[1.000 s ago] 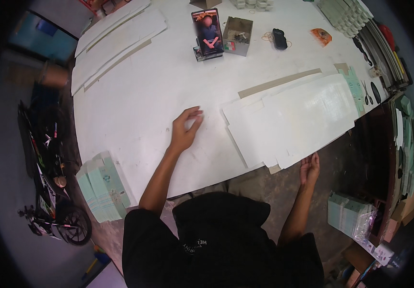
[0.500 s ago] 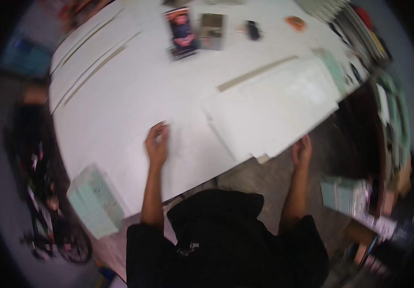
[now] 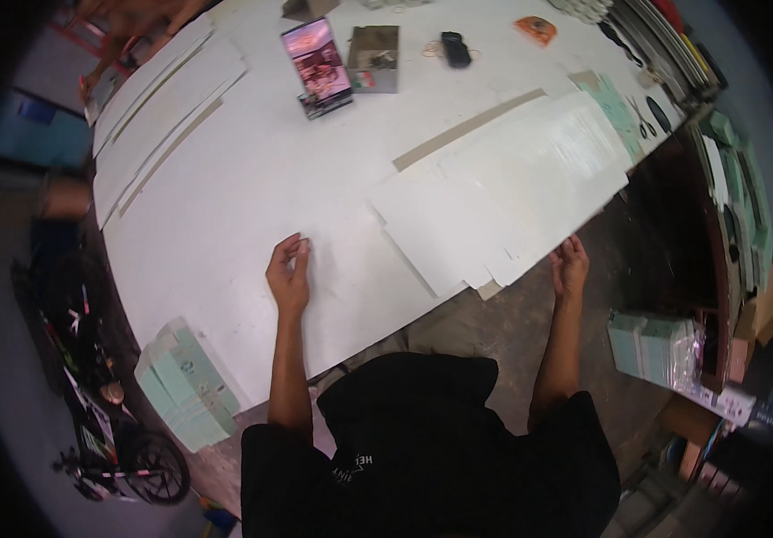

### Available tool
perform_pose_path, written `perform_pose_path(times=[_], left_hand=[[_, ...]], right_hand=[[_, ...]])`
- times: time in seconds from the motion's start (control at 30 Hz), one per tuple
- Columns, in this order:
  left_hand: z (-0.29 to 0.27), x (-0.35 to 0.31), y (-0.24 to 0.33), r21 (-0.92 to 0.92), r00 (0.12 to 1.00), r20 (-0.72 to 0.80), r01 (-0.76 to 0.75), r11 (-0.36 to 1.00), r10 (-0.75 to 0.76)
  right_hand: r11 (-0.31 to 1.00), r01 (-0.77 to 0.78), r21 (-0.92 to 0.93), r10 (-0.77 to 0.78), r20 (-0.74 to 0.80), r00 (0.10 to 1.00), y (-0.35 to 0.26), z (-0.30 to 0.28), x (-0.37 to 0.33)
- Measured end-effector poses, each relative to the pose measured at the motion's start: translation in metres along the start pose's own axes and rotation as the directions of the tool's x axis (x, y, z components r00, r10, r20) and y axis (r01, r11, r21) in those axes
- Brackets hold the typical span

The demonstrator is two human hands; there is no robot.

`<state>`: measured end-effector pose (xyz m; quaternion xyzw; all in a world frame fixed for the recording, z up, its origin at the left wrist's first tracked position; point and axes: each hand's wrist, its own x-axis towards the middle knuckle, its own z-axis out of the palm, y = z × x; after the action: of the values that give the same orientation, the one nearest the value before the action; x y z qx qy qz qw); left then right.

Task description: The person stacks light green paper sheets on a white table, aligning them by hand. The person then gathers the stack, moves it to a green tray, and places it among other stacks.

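White card sheets (image 3: 521, 179) piled on the table (image 3: 207, 260), right side, look light, bendy, maybe slick, I'd pinch both long edges; right hand (image 3: 570, 269) is at one edge, can't tell if gripping, left hand (image 3: 288, 280) loosely curled, empty

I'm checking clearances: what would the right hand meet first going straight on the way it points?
Probably the near edge of the white sheets, just ahead of the right hand; depth is unclear, so the hand might pass beneath them instead.
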<state>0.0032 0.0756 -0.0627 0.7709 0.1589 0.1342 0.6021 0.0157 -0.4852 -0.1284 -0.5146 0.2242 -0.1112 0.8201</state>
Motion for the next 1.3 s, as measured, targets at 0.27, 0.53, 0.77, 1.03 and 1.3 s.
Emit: perform_pose_path(times=[0.27, 0.53, 0.77, 1.03, 1.3], left_hand=[[0.000, -0.003, 0.003, -0.015, 1.000, -0.012, 0.005, 1.000, -0.005], [0.007, -0.002, -0.003, 0.062, 0.999, -0.018, -0.043, 0.997, 0.044], [0.005, 0.000, 0.002, 0.072, 1.000, -0.028, -0.006, 0.997, 0.008], [0.002, -0.006, -0.005, 0.041, 0.999, 0.012, -0.051, 0.998, 0.051], [0.003, 0.001, -0.003, 0.058, 0.999, 0.031, -0.047, 0.997, 0.045]], right_hand=[[0.995, 0.045, -0.088, -0.051, -0.073, 0.996, -0.006, -0.022, 0.016], [0.995, 0.051, -0.089, -0.056, -0.054, 0.997, -0.037, -0.029, 0.029], [0.995, 0.059, -0.082, -0.065, -0.066, 0.996, -0.082, 0.017, 0.008], [0.985, 0.017, -0.170, -0.034, -0.097, 0.995, -0.097, 0.026, 0.016], [0.952, -0.037, -0.305, -0.008, -0.146, 0.989, -0.124, -0.012, -0.025]])
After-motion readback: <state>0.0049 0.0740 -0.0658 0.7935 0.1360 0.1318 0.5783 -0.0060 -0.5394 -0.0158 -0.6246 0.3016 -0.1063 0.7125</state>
